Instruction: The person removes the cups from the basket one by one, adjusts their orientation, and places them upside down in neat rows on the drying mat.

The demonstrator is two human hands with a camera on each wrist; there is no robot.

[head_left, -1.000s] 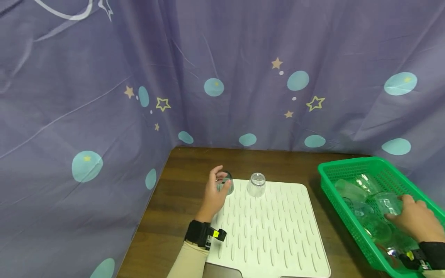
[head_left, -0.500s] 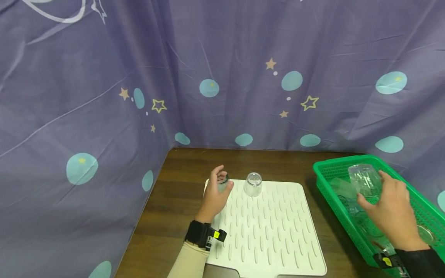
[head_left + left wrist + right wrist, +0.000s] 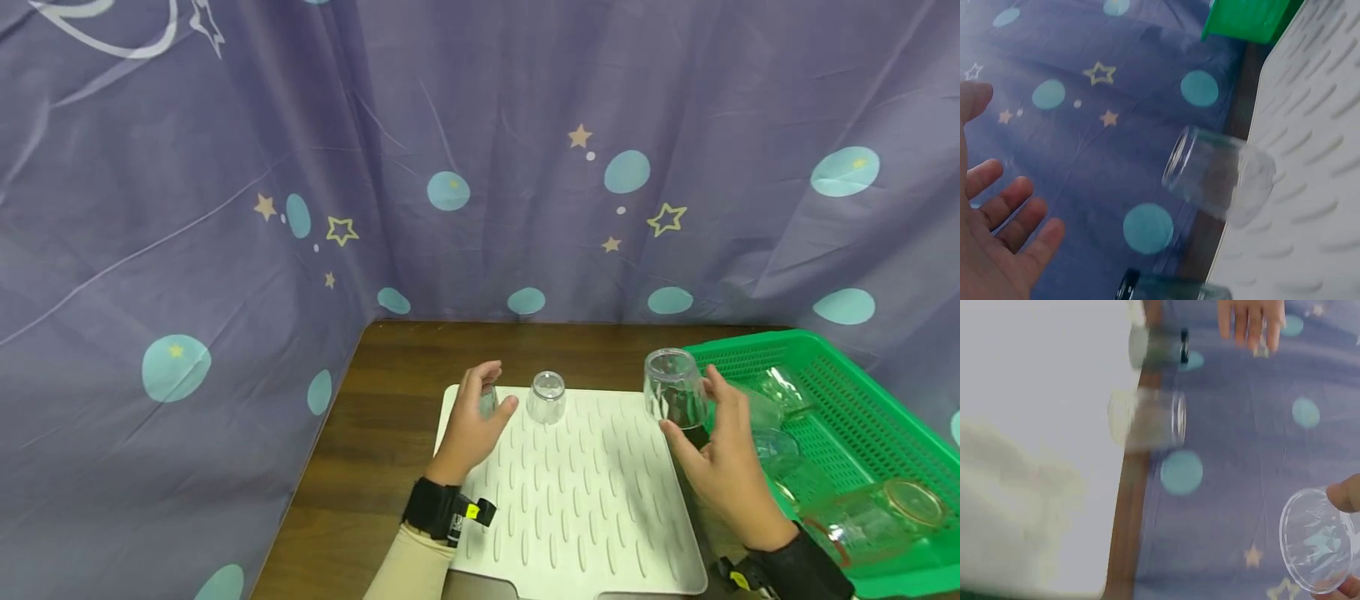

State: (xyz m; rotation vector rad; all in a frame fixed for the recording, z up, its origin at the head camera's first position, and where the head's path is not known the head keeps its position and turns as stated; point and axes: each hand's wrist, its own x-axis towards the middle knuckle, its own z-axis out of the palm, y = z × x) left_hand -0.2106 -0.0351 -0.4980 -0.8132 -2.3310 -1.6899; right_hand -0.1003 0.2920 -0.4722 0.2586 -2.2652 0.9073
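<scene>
My right hand (image 3: 726, 458) grips a clear drinking glass (image 3: 672, 385) between thumb and fingers, above the right back corner of the white ridged drying mat (image 3: 577, 508). In the right wrist view, a round rim of this glass (image 3: 1316, 540) shows beside the thumb. Near the mat's left back corner, my left hand (image 3: 471, 429) has loosely spread fingers, apart from a dark-tinted glass (image 3: 1169, 287) that it partly hides in the head view. A second clear glass (image 3: 547, 398) stands base up on the mat, right of the tinted one.
A green plastic basket (image 3: 885, 400) at the right contains several glasses, including a clear one lying on its side (image 3: 885, 512). The brown wooden table (image 3: 420, 354) meets a purple curtain (image 3: 525, 167) at the back and left.
My right hand has lifted the clear glass out of the basket and carried it left over the mat's edge. The left hand has stayed near the tinted glass, shifting slightly.
</scene>
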